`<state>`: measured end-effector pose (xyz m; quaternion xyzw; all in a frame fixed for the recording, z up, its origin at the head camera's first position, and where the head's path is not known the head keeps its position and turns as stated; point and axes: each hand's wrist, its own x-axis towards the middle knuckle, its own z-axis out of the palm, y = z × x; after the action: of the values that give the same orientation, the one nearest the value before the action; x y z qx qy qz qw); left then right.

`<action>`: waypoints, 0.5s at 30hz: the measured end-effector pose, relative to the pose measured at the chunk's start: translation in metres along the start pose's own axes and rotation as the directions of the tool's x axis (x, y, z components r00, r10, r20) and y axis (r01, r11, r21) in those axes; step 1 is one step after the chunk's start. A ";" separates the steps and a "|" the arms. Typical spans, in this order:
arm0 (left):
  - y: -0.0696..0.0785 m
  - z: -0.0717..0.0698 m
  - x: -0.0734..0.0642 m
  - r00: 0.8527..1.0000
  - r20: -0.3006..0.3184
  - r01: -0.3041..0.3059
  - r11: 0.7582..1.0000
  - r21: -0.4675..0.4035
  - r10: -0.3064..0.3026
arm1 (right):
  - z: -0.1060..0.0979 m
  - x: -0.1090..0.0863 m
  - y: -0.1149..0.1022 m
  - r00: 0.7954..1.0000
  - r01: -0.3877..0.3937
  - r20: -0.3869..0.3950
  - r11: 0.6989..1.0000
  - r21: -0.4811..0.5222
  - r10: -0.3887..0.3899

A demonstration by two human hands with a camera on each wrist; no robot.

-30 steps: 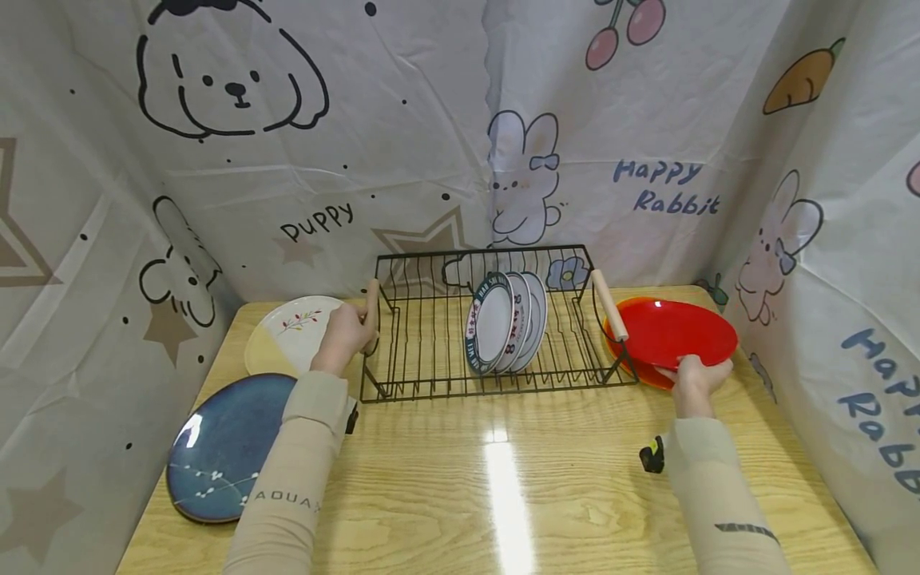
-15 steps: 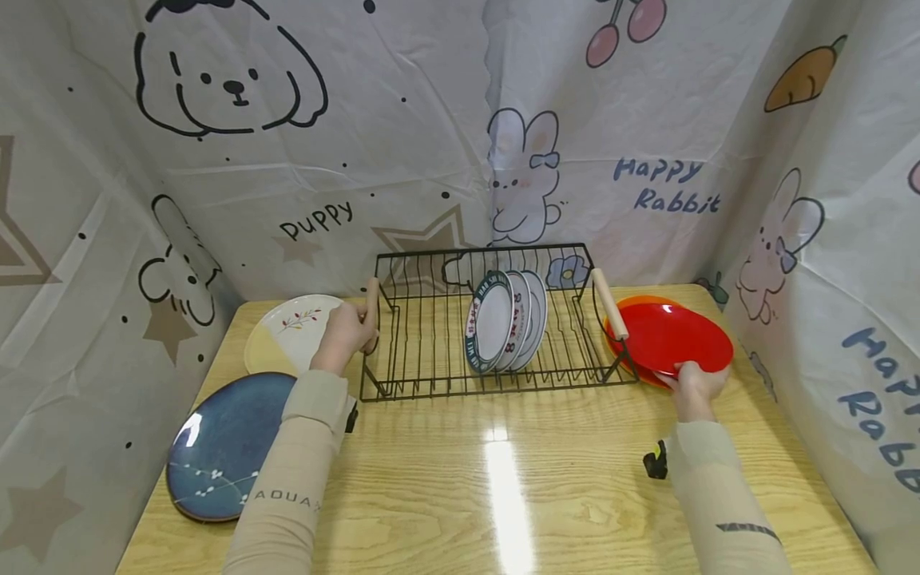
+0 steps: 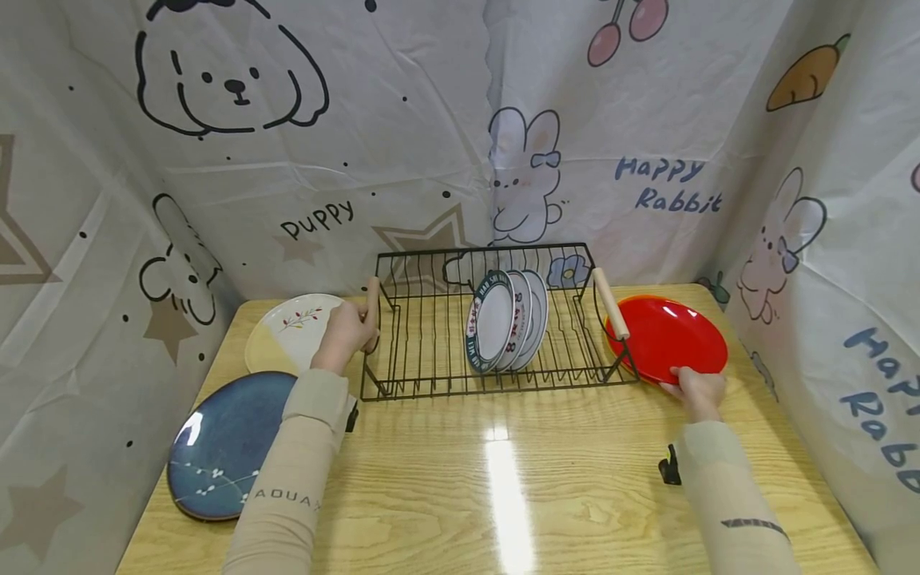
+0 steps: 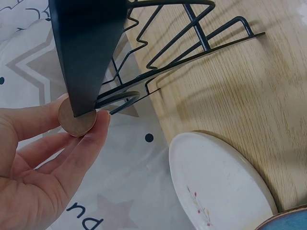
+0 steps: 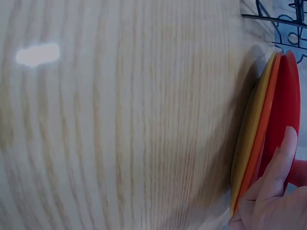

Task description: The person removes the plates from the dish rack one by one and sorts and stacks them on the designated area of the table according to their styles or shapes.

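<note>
My left hand (image 3: 347, 334) grips the wooden handle (image 4: 78, 123) at the left end of a black wire dish rack (image 3: 424, 393). In the left wrist view, thumb and fingers close round the handle's end. At the right, my right hand (image 3: 699, 391) pinches the near edge of a red plate (image 3: 668, 335). This plate lies over an orange plate (image 5: 263, 125) and a yellow plate (image 5: 248, 139), as the right wrist view shows. Several white plates with patterned rims (image 3: 493, 323) stand on edge in the rack's middle.
A dark blue plate (image 3: 223, 447) lies at the left, partly behind the left forearm. Behind it is a white and yellow plate (image 3: 280, 331) with a sprig pattern. A printed curtain (image 3: 431, 120) hangs behind and beside the wooden table (image 3: 431, 479).
My right hand has lowered the red plate and shifted it slightly left, so it now covers most of the plates beneath. The left hand stays on the handle.
</note>
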<state>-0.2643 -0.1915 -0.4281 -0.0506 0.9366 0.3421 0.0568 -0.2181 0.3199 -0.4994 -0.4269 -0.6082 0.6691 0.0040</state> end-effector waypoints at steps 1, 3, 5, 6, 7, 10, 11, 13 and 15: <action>0.000 0.000 0.000 1.000 0.000 0.004 1.000 0.000 -0.004 | -0.001 0.001 0.001 1.000 0.000 0.001 0.999 -0.038 0.000; 0.000 0.000 0.000 1.000 0.003 0.005 1.000 0.000 -0.005 | -0.003 0.002 0.001 1.000 0.002 0.008 0.996 -0.090 -0.001; 0.000 0.000 0.000 1.000 0.001 0.002 1.000 0.006 -0.002 | -0.005 0.003 0.002 1.000 0.003 0.008 0.989 -0.149 -0.002; 0.000 0.000 0.000 1.000 0.001 -0.001 1.000 0.008 0.001 | -0.005 0.003 0.002 1.000 0.003 0.007 0.985 -0.174 -0.002; 0.000 0.000 0.000 1.000 0.002 -0.006 1.000 0.010 0.006 | -0.005 0.005 0.002 1.000 0.004 0.006 0.980 -0.199 -0.002; 0.000 -0.001 -0.001 1.000 -0.006 -0.011 1.000 0.017 0.011 | -0.006 0.007 0.003 1.000 0.003 -0.006 0.965 -0.262 -0.005; 0.000 -0.001 -0.001 1.000 -0.011 -0.011 1.000 0.020 0.012 | -0.006 0.007 0.003 1.000 0.008 -0.007 0.959 -0.282 -0.010; 0.000 0.000 -0.002 1.000 -0.020 -0.012 1.000 0.022 0.013 | -0.006 0.008 0.004 1.000 0.020 -0.005 0.949 -0.313 -0.023; 0.001 0.000 -0.003 1.000 -0.024 -0.011 1.000 0.019 0.012 | -0.006 0.008 0.004 0.999 0.034 -0.009 0.940 -0.340 -0.040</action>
<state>-0.2611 -0.1909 -0.4271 -0.0487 0.9407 0.3329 0.0442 -0.2175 0.3283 -0.5065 -0.4150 -0.7225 0.5505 -0.0525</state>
